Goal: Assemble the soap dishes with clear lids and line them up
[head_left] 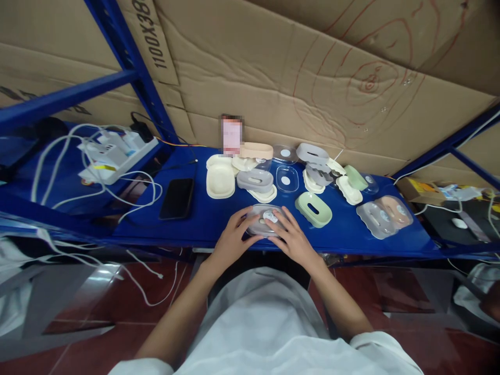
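At the front edge of the blue table, a grey soap dish with a clear lid (254, 225) lies between both hands. A round white sticker (270, 216) shows on its lid. My left hand (234, 237) grips the left side, thumb at the front edge and fingers over the rim. On the right side, my right hand (291, 234) has its fingers spread over the lid and its thumb near the front rim, partly hiding it. A light green soap dish (322, 215) stands to the right. Behind are a grey slotted dish (254, 180) and a loose clear lid (287, 179).
Cream trays (221, 182), a peach dish (255, 150) and another grey dish (312, 153) crowd the back. Two lidded dishes (377, 219) sit at right. A black phone (176, 199) and a cabled power strip (121, 159) are left. Cardboard (253, 67) walls the back.
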### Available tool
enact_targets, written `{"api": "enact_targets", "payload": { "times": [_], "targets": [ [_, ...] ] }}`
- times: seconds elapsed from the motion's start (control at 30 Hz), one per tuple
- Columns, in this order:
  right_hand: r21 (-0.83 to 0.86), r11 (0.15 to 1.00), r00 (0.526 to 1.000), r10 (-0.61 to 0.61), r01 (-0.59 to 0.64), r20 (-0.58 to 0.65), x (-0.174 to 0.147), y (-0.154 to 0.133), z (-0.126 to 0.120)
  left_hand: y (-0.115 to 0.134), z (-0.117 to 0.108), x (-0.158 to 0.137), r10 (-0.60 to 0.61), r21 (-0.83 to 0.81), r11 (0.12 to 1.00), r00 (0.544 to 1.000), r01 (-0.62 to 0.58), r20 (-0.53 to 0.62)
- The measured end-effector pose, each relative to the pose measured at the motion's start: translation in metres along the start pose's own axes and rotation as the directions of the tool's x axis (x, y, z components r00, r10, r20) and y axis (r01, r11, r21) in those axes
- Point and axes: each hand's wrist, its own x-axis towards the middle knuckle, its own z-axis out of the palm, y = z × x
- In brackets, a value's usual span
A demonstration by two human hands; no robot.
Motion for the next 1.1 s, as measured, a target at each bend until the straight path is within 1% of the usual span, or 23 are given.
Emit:
{"api": "enact_targets", "payload": {
  "times": [0.13,0.23,0.3,0.4,0.47,0.53,0.6,0.67,0.7,0.73,0.77,0.83,0.87,0.9,0.93,1.0,1.07,1.1],
  "targets": [
    [-0.03,0.999,1.0,-0.015,0.015,0.011,0.001,0.002,-0.001,0.0,-0.001,0.002,-0.05,-0.021,0.998,0.998,0.052,0.048],
    [-0.027,0.999,0.999,-0.033,0.033,0.008,0.001,0.007,-0.002,0.0,-0.006,0.005,-0.076,-0.066,0.994,0.993,0.082,0.085],
    [0.011,1.0,1.0,-0.008,0.008,0.001,0.001,0.012,-0.002,-0.001,-0.01,0.007,-0.075,-0.101,0.991,0.992,0.086,0.101],
    [0.105,0.993,0.998,0.06,-0.062,0.021,0.002,0.018,0.0,0.0,-0.012,0.008,-0.088,-0.119,0.988,0.99,0.101,0.106],
    [0.142,0.988,0.998,0.067,-0.068,0.009,0.001,0.02,0.002,0.002,-0.011,0.007,-0.101,-0.119,0.986,0.988,0.115,0.116],
    [0.129,0.99,0.997,0.057,-0.05,-0.052,-0.004,0.019,0.001,0.004,-0.011,0.006,-0.107,-0.123,0.985,0.986,0.123,0.128],
    [0.078,0.995,0.987,0.066,-0.055,-0.144,-0.012,0.019,-0.007,0.007,-0.013,0.006,-0.111,-0.128,0.983,0.984,0.128,0.137],
    [0.008,0.994,0.955,0.108,-0.11,-0.275,-0.027,0.024,-0.025,0.01,-0.014,0.006,-0.122,-0.125,0.982,0.982,0.141,0.145],
    [-0.034,0.985,0.922,0.144,-0.167,-0.361,-0.037,0.029,-0.037,0.011,-0.015,0.006,-0.129,-0.117,0.982,0.98,0.147,0.149],
    [-0.077,0.967,0.871,0.183,-0.243,-0.457,-0.049,0.036,-0.05,0.011,-0.015,0.006,-0.134,-0.105,0.983,0.979,0.151,0.154],
    [-0.112,0.933,0.8,0.228,-0.343,-0.555,-0.062,0.045,-0.064,0.012,-0.015,0.006,-0.138,-0.088,0.984,0.978,0.153,0.158],
    [-0.144,0.812,0.625,0.308,-0.565,-0.718,-0.095,0.065,-0.09,0.012,-0.014,0.005,-0.138,-0.045,0.988,0.976,0.147,0.169],
    [-0.14,0.75,0.544,0.324,-0.647,-0.774,-0.115,0.075,-0.101,0.011,-0.013,0.005,-0.137,-0.02,0.99,0.975,0.143,0.177],
    [-0.139,0.697,0.484,0.327,-0.704,-0.811,-0.136,0.085,-0.11,0.011,-0.012,0.005,-0.137,0.005,0.99,0.973,0.139,0.187],
    [-0.144,0.646,0.439,0.322,-0.749,-0.839,-0.159,0.095,-0.117,0.011,-0.011,0.005,-0.136,0.028,0.991,0.972,0.133,0.194],
    [-0.171,0.537,0.381,0.309,-0.826,-0.871,-0.207,0.113,-0.127,0.01,-0.009,0.004,-0.128,0.06,0.991,0.971,0.119,0.2],
    [-0.153,0.435,0.306,0.308,-0.888,-0.901,-0.252,0.13,-0.132,0.009,-0.007,0.004,-0.114,0.078,0.992,0.975,0.101,0.189],
    [-0.135,0.397,0.277,0.324,-0.908,-0.905,-0.271,0.137,-0.134,0.009,-0.007,0.004,-0.106,0.086,0.992,0.978,0.092,0.181]
  ]
}}
